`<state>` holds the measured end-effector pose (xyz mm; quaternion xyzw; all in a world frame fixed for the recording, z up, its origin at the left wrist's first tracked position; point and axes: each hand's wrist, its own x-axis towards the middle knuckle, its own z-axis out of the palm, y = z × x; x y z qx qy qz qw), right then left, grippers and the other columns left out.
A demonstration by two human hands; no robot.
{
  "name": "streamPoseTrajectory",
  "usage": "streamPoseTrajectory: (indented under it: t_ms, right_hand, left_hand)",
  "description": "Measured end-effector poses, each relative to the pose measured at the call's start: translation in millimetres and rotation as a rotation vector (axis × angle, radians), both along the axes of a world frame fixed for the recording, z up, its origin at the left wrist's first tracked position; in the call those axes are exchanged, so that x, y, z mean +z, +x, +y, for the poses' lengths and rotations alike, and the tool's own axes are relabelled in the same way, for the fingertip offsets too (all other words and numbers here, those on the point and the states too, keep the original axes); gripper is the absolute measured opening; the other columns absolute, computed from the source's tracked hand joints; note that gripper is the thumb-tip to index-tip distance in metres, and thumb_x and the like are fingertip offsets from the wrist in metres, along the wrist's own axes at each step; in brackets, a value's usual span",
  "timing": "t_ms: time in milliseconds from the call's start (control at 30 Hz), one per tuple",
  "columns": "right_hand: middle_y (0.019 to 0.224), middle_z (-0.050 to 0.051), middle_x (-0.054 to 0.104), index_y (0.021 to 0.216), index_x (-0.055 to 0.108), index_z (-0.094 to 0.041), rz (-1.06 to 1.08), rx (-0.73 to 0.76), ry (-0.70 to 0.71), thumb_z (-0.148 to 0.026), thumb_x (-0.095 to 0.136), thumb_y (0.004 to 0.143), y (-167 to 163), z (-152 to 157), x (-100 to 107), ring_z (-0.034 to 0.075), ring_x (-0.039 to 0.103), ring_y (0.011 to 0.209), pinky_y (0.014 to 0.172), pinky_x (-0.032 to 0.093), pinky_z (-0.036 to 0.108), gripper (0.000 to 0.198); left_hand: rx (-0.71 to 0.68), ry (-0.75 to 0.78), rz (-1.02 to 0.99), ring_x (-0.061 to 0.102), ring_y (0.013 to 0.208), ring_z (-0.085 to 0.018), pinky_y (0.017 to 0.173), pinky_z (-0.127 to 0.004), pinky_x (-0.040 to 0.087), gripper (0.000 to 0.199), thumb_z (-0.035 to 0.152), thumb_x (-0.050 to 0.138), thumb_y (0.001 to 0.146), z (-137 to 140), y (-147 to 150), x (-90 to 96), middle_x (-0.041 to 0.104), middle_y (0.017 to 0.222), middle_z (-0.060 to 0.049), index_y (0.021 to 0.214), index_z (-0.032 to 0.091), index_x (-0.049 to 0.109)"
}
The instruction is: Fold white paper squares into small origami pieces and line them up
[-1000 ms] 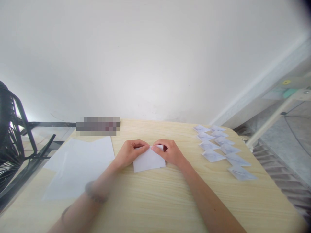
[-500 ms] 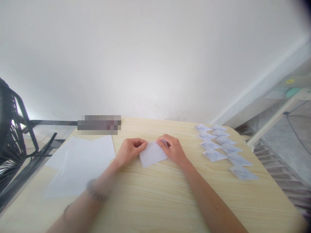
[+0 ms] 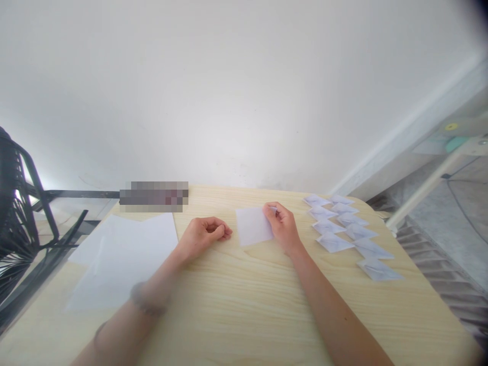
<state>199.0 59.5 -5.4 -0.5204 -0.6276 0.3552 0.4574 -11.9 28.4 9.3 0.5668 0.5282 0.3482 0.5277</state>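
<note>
A small white square of paper [image 3: 252, 226] is pinched at its right edge by my right hand [image 3: 284, 227], thumb on top. It is just above or on the wooden table [image 3: 236, 305]; which one I cannot tell. My left hand [image 3: 204, 236] is apart from the paper, a little to its left, with curled fingers pressed to the thumb and nothing visible in them. To the right of my right hand, folded white paper pieces [image 3: 335, 242] lie in two slanting columns.
Large white sheets [image 3: 129, 254] overlap at the table's left side. A pixelated dark patch [image 3: 154, 197] covers something at the back left edge. A black chair [image 3: 38, 193] stands at left. The white wall [image 3: 229, 101] rises behind the table; a pale frame [image 3: 430, 185] is at right.
My left hand has let go of the paper. My right hand has moved the paper right and slightly away from me, turning it a little.
</note>
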Motion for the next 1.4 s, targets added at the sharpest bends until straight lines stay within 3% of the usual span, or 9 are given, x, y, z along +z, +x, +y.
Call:
streamPoseTrajectory:
  t_ms: [267,433,633,1133,1400]
  right_hand:
    - [0.068,0.000,0.060,0.076,0.061,-0.017,-0.107,0.183,-0.017,-0.039,0.049,0.078,-9,-6,6,0.009,0.048,0.054,0.047,0.033,0.019,0.025]
    - [0.069,0.000,0.063,0.075,0.064,-0.018,-0.179,0.250,0.059,-0.035,0.049,0.078,-14,-9,9,0.009,0.050,0.056,0.050,0.035,0.020,0.023]
    - [0.073,0.001,0.064,0.076,0.063,-0.018,-0.220,0.297,0.093,-0.030,0.048,0.079,-14,-10,9,0.009,0.050,0.057,0.051,0.035,0.020,0.020]
    - [0.071,0.000,0.063,0.073,0.063,-0.017,-0.247,0.324,0.043,-0.029,0.049,0.076,-14,-10,10,0.009,0.048,0.054,0.050,0.035,0.020,0.018]
    - [0.059,-0.001,0.054,0.065,0.058,-0.016,0.023,0.162,-0.077,-0.031,0.052,0.072,-2,-2,3,0.009,0.044,0.051,0.044,0.031,0.020,0.017]
  left_hand:
    - [0.071,-0.008,-0.083,0.061,0.078,-0.020,0.068,-0.030,0.048,0.045,0.047,0.041,0.079,-1,4,2.2,0.067,0.083,-0.008,0.095,0.011,0.062]
    - [-0.027,0.089,0.100,0.059,0.075,-0.018,0.062,-0.024,0.044,0.037,0.046,0.048,0.076,-3,5,5.9,0.066,0.086,-0.004,0.090,0.016,0.064]
    - [-0.053,0.118,0.148,0.057,0.070,-0.017,0.059,-0.023,0.044,0.034,0.045,0.047,0.075,-5,6,3.8,0.066,0.080,-0.005,0.080,0.015,0.064]
    - [-0.023,0.161,0.205,0.053,0.059,-0.013,0.050,-0.020,0.038,0.030,0.041,0.047,0.075,-4,4,1.0,0.064,0.073,-0.002,0.077,0.015,0.063]
    - [-0.030,0.105,0.115,0.056,0.060,-0.014,0.057,-0.023,0.044,0.030,0.034,0.043,0.077,-4,2,4.3,0.061,0.061,-0.002,0.064,0.014,0.060]
